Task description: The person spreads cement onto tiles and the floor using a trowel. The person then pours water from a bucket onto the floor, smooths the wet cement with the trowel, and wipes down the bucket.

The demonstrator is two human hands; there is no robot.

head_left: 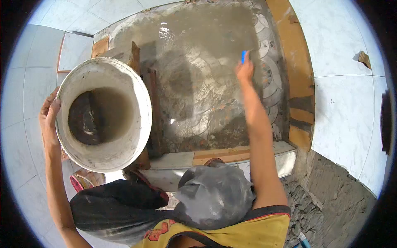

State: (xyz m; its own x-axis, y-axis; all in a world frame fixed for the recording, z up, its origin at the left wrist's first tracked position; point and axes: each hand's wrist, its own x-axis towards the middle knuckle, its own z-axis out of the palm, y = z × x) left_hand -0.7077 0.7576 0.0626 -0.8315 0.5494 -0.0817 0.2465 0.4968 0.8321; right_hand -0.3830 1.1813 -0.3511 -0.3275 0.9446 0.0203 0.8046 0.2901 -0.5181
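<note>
My left hand (50, 108) grips the left rim of a large white bucket (105, 157), thumb inside and fingers outside. The bucket is tilted, with murky water (113, 109) in its lower part. My right hand (245, 71) is closed around a small blue object (244, 56) whose kind I cannot make out. It is over the right side of a recessed, patterned stone-mosaic floor (202, 97). Cloudy grey water (206, 31) covers the far part of that floor, and the nearer pattern shows through wet and shiny.
A wooden board (295, 70) edges the mosaic on the right, with pale tiles (339, 45) beyond. A low ledge (182, 160) runs along the near side. Wet grey mortar (331, 200) lies at lower right. Wood pieces (135, 58) stand beside the bucket; a pink-rimmed container (76, 183) is below it.
</note>
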